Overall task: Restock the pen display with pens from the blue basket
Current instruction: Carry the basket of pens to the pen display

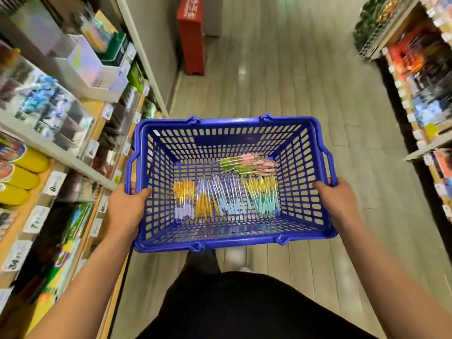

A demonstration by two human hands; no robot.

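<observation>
Gripping the blue basket (230, 123) rims, both hands, left (127, 209) and right (338, 201), face open aisle floor (281, 81).

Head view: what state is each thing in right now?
blue basket, held up off the floor, roughly level
pens, lying in bundles on the basket bottom
left hand, grips the basket's left rim
right hand, grips the basket's right rim
</observation>
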